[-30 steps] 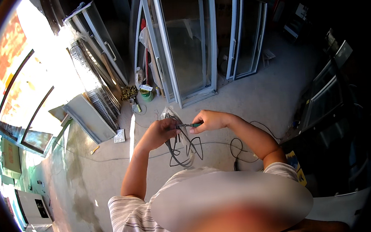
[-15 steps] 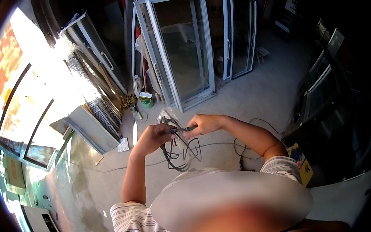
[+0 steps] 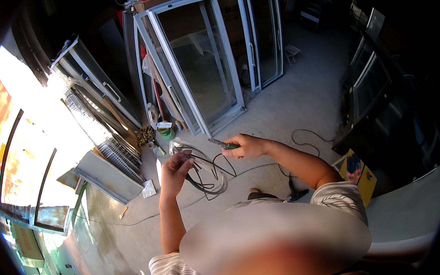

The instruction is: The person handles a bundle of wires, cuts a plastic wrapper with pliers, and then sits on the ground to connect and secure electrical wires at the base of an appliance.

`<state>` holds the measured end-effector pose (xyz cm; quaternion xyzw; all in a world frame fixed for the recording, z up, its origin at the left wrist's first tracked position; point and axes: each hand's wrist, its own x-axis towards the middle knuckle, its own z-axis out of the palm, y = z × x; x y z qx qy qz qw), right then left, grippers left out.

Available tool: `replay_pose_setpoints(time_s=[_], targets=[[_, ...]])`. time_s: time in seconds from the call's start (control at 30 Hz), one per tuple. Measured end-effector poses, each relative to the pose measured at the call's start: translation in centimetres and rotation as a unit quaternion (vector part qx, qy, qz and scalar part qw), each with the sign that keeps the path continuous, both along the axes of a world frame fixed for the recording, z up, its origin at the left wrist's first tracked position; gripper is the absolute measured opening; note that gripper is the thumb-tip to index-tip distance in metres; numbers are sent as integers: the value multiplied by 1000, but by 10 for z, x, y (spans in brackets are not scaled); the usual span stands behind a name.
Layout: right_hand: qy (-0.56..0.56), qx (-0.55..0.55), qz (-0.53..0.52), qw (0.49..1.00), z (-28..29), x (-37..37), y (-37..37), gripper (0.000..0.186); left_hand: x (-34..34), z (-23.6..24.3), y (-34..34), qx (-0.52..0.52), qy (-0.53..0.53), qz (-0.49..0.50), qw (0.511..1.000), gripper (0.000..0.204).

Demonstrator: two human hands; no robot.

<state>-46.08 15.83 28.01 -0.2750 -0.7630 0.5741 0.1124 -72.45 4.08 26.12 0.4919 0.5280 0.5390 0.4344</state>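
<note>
A loose coil of dark cable (image 3: 214, 192) hangs from my left hand (image 3: 173, 170), its thumb and fingers pinched on the strands. Clear plastic wrapping (image 3: 176, 145) shows beside the coil. My right hand (image 3: 247, 146) is closed around pliers (image 3: 227, 144) with a green handle. Their metal jaws point up and left, apart from my left hand; whether the jaws are parted is too small to tell. Several cable loops droop between and below my hands above the grey floor.
Glazed sliding-door frames (image 3: 195, 63) stand ahead. Wire racks (image 3: 112, 149) and a grey panel (image 3: 109, 175) lean at the left. A green tin (image 3: 166, 132) sits by the frames. A yellow box (image 3: 366, 183) is at right. A thin cord (image 3: 149, 218) crosses the floor.
The pliers have come away from the cable, and my hands are farther apart. My left hand has moved left and lower with the coil. The whole view has shifted.
</note>
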Motion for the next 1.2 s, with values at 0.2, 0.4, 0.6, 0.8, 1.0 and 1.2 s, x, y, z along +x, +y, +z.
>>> replay_pose_setpoints(time_s=[0.2,0.4,0.6,0.8,1.0,1.2], targets=[[119,-138,-231,956,-15,35,51,23,15,9,63,138,-143,157,967,30],[212,-378,-160,887,-49,66,114,36,75,2,168,221,-181,174,942,34],[408,-407,-117,809,-37,87,227,50,136,-2,281,211,-102,127,964,29],[314,-244,-161,903,-30,104,335,41,158,2,351,162,-18,126,979,24],[340,-486,-62,803,-62,69,401,24,155,13,403,182,-61,124,974,26],[423,-503,-58,751,-52,16,469,20,121,19,483,238,-166,66,955,26]])
